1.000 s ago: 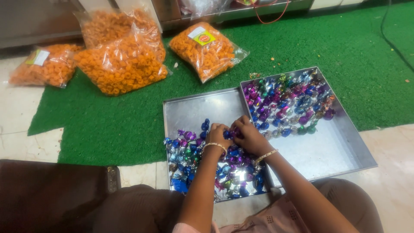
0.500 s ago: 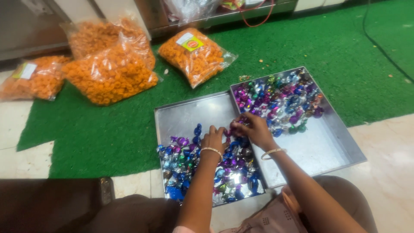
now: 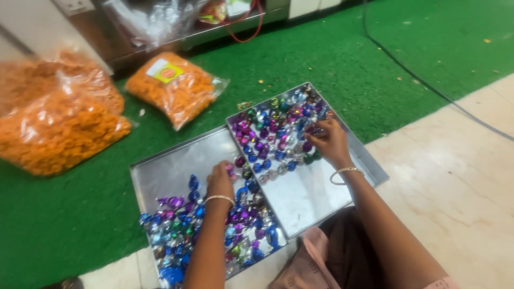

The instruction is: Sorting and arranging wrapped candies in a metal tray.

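Green artificial-turf mat point(image 3: 375, 59) over pale tiled floor point(image 3: 460, 176). Clear plastic bags of orange fried snack point(image 3: 53, 126) at the mat's left edge. Two shallow steel trays point(image 3: 166, 171) side by side, holding foil-wrapped sweets in blue, purple and silver point(image 3: 267, 134). Left hand point(image 3: 220, 181) rests on the near-tray heap, fingers curled, grasp unclear. Right hand point(image 3: 332, 140), bangled, pinches a sweet in the far tray.

Green artificial-turf mat point(image 3: 332, 59) over pale tiled floor point(image 3: 455, 176). Black cable point(image 3: 423, 80) crosses both. Metal shelf base point(image 3: 176, 40) along top edge.
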